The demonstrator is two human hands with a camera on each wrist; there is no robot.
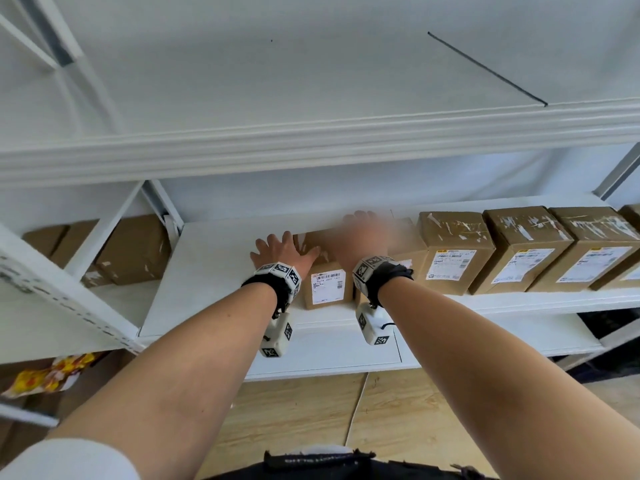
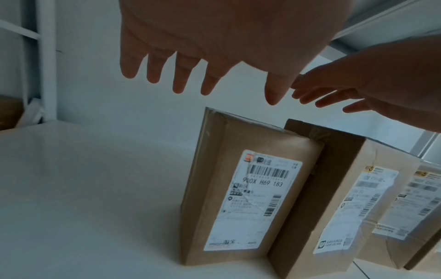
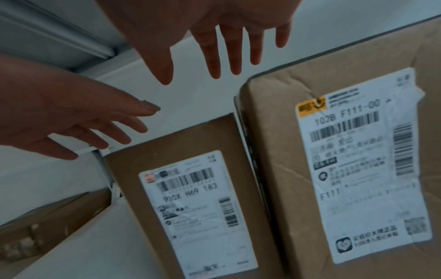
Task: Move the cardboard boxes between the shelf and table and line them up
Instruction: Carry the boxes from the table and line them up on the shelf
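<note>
Boxes [image 1: 519, 249] already stand in a row at frame right; the narrow box [image 1: 327, 284] joins its left end. My left hand [image 1: 280, 252] and right hand [image 1: 360, 237] hover above it, fingers spread, holding nothing. I judge squaring remains.

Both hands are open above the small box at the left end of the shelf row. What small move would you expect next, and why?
Probably lower both hands onto the small box and grip its sides. The left hand and right hand hover open, holding nothing, and this box stands lower than the bigger box beside it.

Brown cardboard boxes [image 1: 457, 252] carry white barcode labels [image 2: 253, 200] on a white shelf [image 1: 221, 271].
</note>
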